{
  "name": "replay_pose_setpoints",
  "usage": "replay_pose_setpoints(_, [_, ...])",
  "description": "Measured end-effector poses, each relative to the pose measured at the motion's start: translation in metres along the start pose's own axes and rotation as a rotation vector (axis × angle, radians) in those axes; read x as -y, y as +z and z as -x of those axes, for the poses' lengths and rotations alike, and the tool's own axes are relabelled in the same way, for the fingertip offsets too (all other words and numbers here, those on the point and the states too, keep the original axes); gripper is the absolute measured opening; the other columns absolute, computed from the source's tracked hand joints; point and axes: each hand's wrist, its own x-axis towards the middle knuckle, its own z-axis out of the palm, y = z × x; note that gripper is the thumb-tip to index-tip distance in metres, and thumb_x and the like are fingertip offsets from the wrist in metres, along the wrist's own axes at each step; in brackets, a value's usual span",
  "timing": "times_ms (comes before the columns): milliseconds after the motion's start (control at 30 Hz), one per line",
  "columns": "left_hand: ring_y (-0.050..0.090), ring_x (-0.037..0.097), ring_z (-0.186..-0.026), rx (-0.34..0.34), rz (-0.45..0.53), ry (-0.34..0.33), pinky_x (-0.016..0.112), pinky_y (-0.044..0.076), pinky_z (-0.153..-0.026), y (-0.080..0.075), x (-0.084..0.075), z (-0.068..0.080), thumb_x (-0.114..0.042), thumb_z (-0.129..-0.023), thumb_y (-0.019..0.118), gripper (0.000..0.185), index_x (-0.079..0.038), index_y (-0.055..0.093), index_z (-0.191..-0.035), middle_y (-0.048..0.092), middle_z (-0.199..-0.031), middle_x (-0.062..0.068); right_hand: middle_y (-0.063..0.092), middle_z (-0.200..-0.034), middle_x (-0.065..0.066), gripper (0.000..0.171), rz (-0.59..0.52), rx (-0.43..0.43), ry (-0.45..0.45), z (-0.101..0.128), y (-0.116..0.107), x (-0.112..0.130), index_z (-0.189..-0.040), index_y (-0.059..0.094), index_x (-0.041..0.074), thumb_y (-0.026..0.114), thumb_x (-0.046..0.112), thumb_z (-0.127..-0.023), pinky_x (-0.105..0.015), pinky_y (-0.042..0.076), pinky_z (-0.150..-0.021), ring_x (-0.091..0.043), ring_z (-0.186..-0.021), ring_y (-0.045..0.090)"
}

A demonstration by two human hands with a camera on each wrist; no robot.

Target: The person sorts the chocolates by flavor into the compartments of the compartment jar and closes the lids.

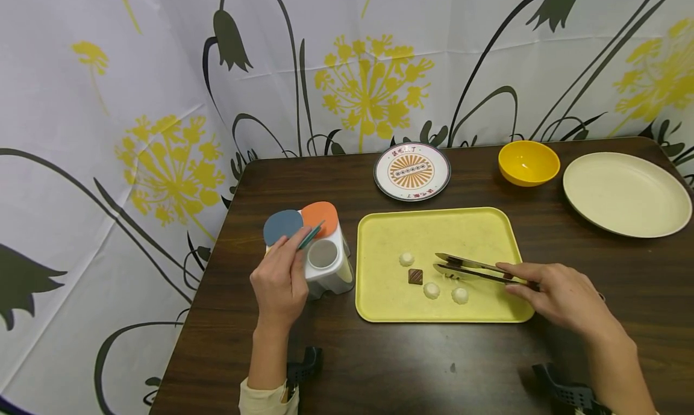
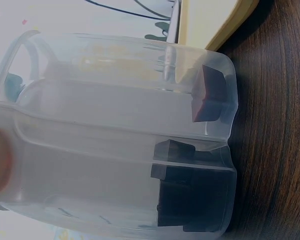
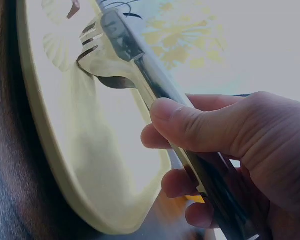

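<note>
A pair of shiny metal serving tongs (image 1: 472, 268) is lying low over the right half of a pale yellow rectangular plastic tray (image 1: 379, 234) in the lower middle of the head view, its forked tips pointing left and standing slightly apart. The right hand (image 1: 558, 294) is gripping the tongs at their rear end, thumb on top and fingers curled underneath, as the right wrist view (image 3: 155, 90) is showing closely. Just left of and below the tips, a small square brown chocolate (image 1: 415, 276) is sitting on the tray among three small white round sweets (image 1: 431, 290), none of them touching the tongs.

To the left of the tray, the left hand (image 1: 279, 279) is pinching a teal flap lid (image 1: 311, 236) of a white translucent plastic multi-compartment container (image 1: 331, 264), fingers curled on it. A blue lid (image 1: 282, 224) and an orange lid (image 1: 320, 213) are standing open. The left wrist view is showing dark brown chocolate pieces (image 2: 190, 195) inside the container.

Toward the top of the frame, a round patterned plate (image 1: 412, 171), a small yellow bowl (image 1: 528, 162) and a large cream plate (image 1: 626, 193) are resting on the dark wooden table (image 1: 406, 361).
</note>
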Motion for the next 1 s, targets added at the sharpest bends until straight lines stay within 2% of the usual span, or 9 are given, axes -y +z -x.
replay_pose_setpoints(167, [0.07, 0.025, -0.092, 0.005, -0.002, -0.005, 0.049, 0.051, -0.088, 0.0, 0.0, 0.0, -0.019, -0.098, 0.044, 0.034, -0.01, 0.066, -0.123, 0.072, -0.106, 0.006, 0.066, -0.081, 0.01, 0.04, -0.004, -0.08, -0.044, -0.003, 0.001, 0.002, -0.122, 0.067, 0.03, 0.074, 0.028, -0.082, -0.023, 0.025, -0.045, -0.003, -0.053, 0.037])
replay_pose_setpoints(333, [0.07, 0.025, -0.092, 0.009, -0.005, -0.007, 0.048, 0.051, -0.089, 0.0, 0.0, 0.0, -0.019, -0.098, 0.044, 0.034, -0.01, 0.066, -0.122, 0.072, -0.107, 0.007, 0.072, -0.103, 0.006, 0.047, -0.031, -0.23, -0.12, -0.007, 0.0, 0.01, -0.119, 0.069, 0.032, 0.08, 0.02, -0.075, -0.023, 0.034, -0.048, -0.005, -0.063, 0.055])
replay_pose_setpoints(433, [0.07, 0.025, -0.092, 0.008, -0.005, -0.006, 0.048, 0.051, -0.089, 0.0, 0.0, 0.0, -0.018, -0.098, 0.045, 0.033, -0.009, 0.066, -0.122, 0.072, -0.107, 0.007, 0.072, -0.105, 0.007, 0.052, -0.044, -0.297, -0.184, -0.01, -0.003, 0.017, -0.117, 0.07, 0.029, 0.083, 0.015, -0.069, -0.02, 0.037, -0.049, -0.006, -0.07, 0.062])
replay_pose_setpoints(567, [0.07, 0.024, -0.093, 0.01, -0.003, -0.01, 0.048, 0.051, -0.089, 0.0, 0.0, 0.0, -0.018, -0.098, 0.045, 0.033, -0.01, 0.066, -0.123, 0.072, -0.108, 0.006, 0.072, -0.105, 0.008, 0.056, -0.075, -0.339, -0.275, -0.016, -0.008, 0.031, -0.117, 0.071, 0.025, 0.085, 0.013, -0.064, -0.014, 0.036, -0.052, -0.004, -0.069, 0.061])
replay_pose_setpoints(600, [0.07, 0.024, -0.093, 0.011, -0.003, -0.012, 0.048, 0.051, -0.09, -0.001, 0.0, 0.0, -0.018, -0.098, 0.045, 0.033, -0.01, 0.066, -0.123, 0.072, -0.108, 0.006, 0.072, -0.105, 0.008, 0.055, -0.086, -0.346, -0.301, -0.018, -0.01, 0.036, -0.117, 0.071, 0.024, 0.085, 0.014, -0.065, -0.014, 0.037, -0.053, -0.004, -0.069, 0.061])
replay_pose_setpoints(667, [0.069, 0.024, -0.093, 0.012, -0.003, -0.014, 0.048, 0.051, -0.09, -0.001, 0.0, 0.0, -0.018, -0.098, 0.045, 0.033, -0.01, 0.066, -0.123, 0.072, -0.108, 0.006, 0.072, -0.105, 0.007, 0.045, -0.101, -0.358, -0.342, -0.022, -0.012, 0.044, -0.118, 0.07, 0.022, 0.08, 0.028, -0.075, -0.014, 0.04, -0.056, -0.005, -0.074, 0.065])
replay_pose_setpoints(733, [0.069, 0.024, -0.093, 0.012, -0.003, -0.015, 0.048, 0.051, -0.09, -0.001, 0.0, 0.0, -0.018, -0.098, 0.045, 0.033, -0.01, 0.066, -0.123, 0.072, -0.108, 0.006, 0.071, -0.106, 0.008, 0.04, -0.116, -0.359, -0.373, -0.026, -0.013, 0.054, -0.118, 0.07, 0.022, 0.069, 0.043, -0.084, -0.015, 0.042, -0.058, -0.006, -0.079, 0.067])
replay_pose_setpoints(833, [0.07, 0.025, -0.093, 0.005, -0.004, -0.01, 0.048, 0.051, -0.089, -0.001, 0.0, 0.0, -0.017, -0.097, 0.045, 0.033, -0.01, 0.066, -0.122, 0.072, -0.107, 0.006, 0.071, -0.105, 0.008, 0.047, -0.129, -0.369, -0.422, -0.034, -0.014, 0.068, -0.118, 0.07, 0.021, 0.049, 0.055, -0.092, -0.018, 0.045, -0.06, -0.008, -0.085, 0.068])
replay_pose_setpoints(1000, [0.07, 0.024, -0.091, -0.006, -0.006, 0.007, 0.048, 0.051, -0.089, -0.001, 0.0, -0.001, -0.02, -0.099, 0.044, 0.033, -0.009, 0.066, -0.121, 0.072, -0.107, 0.006, 0.071, -0.107, 0.008, 0.038, -0.146, -0.366, -0.498, -0.048, -0.013, 0.095, -0.119, 0.069, 0.021, 0.06, 0.045, -0.091, -0.023, 0.049, -0.064, -0.007, -0.087, 0.067])
